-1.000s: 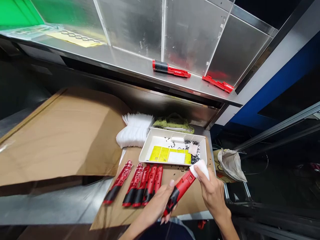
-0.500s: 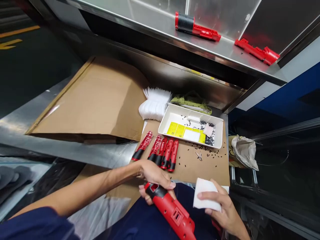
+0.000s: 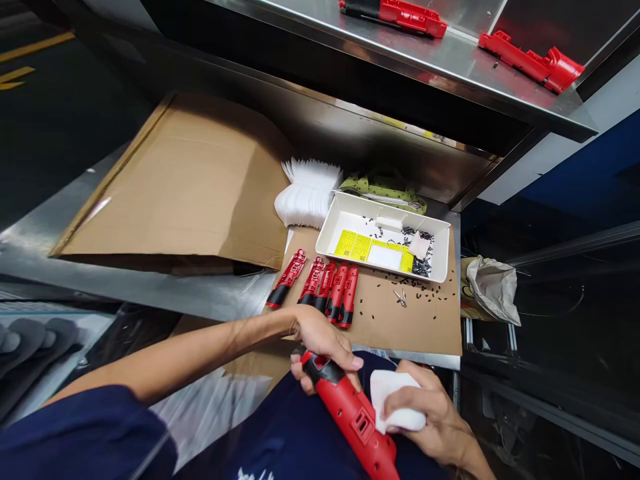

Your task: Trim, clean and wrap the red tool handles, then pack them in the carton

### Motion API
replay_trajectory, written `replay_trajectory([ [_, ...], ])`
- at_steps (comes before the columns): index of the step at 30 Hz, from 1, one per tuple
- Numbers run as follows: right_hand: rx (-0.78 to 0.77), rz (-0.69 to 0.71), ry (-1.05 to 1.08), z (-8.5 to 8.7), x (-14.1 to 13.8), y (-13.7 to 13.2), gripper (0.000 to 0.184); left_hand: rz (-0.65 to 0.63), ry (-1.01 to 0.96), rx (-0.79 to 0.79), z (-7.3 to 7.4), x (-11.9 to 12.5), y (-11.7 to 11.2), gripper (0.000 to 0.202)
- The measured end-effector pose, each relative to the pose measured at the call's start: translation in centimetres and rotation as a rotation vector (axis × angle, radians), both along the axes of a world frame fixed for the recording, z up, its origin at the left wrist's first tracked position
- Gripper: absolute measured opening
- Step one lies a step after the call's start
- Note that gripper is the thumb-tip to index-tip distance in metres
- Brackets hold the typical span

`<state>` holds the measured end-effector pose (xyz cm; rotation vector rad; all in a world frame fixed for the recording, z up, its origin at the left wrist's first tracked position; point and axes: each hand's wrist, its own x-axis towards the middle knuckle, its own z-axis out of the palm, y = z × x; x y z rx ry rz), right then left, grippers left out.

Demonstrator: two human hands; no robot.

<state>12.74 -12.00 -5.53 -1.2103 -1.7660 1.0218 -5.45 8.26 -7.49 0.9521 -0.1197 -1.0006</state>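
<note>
My left hand [image 3: 325,343] is closed around the black end of a red and black plastic tool housing [image 3: 353,417], which slants down over my lap. In my right hand [image 3: 433,413] a folded white wipe [image 3: 393,393] is pinched, its edge against or very close to the side of the housing. Whether it presses on the surface I cannot tell. Several more red and black housing parts [image 3: 337,293] lie side by side on the cardboard beyond my left hand. The lower end of the held housing runs out of view.
A white tray [image 3: 323,243] holds yellow labels and small black parts, with more scattered on the cardboard [image 3: 380,333] beside metal tweezers [image 3: 401,298]. Behind are stacked white wipes [image 3: 307,200] and a green pouch [image 3: 383,193]. A large carton [image 3: 200,180] stands left; red housings [image 3: 535,60] lie on the shelf.
My right hand has moved left with the wipe, from apart to right beside the housing. My left hand keeps its hold. The whole view has shifted slightly downward.
</note>
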Motion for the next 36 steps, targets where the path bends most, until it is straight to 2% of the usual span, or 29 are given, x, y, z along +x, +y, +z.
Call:
replay_trajectory([
  [3, 0.043, 0.005, -0.017, 0.6, 0.0, 0.2, 0.021, 0.016, -0.017, 0.005, -0.3, 0.1, -0.2, 0.063],
  [7, 0.099, -0.006, -0.020, 0.8, -0.4, 0.4, 0.021, -0.032, -0.082, -0.020, -1.0, 0.2, -0.5, 0.069],
  [11, 0.049, -0.003, -0.041, 0.7, -0.2, 0.1, 0.016, -0.029, -0.144, -0.128, -1.6, 0.5, -0.5, 0.067],
  [13, 0.057, -0.004, -0.027, 0.7, -0.1, 0.0, 0.018, -0.046, -0.162, -0.132, -1.2, 0.7, -0.5, 0.068],
  [15, 0.055, 0.018, -0.023, 0.7, 0.0, 0.2, 0.021, -0.036, -0.110, -0.056, -0.3, 0.7, -0.4, 0.071],
  [20, 0.013, 0.028, -0.031, 1.0, 0.0, 0.6, 0.028, 0.062, 0.033, 0.096, 1.7, 0.5, -0.5, 0.078],
  [23, 0.029, 0.048, -0.052, 1.0, 0.1, 0.7, 0.032, 0.042, 0.045, 0.115, 1.8, 0.5, -0.5, 0.077],
  [27, -0.053, 0.080, -0.041, 0.8, 0.3, 0.5, 0.031, 0.023, 0.031, 0.114, 1.6, 0.6, -0.2, 0.079],
  [30, -0.010, 0.080, -0.010, 0.8, 0.4, 0.3, 0.031, -0.002, 0.033, 0.145, 1.6, 0.7, -0.1, 0.073],
  [33, -0.051, 0.073, -0.003, 0.8, 0.4, 0.2, 0.025, 0.026, 0.048, 0.125, 1.8, 0.8, -0.1, 0.069],
  [36, -0.031, 0.038, 0.020, 0.7, 0.1, 0.6, 0.029, 0.055, 0.071, 0.114, 2.1, 0.9, -0.2, 0.064],
])
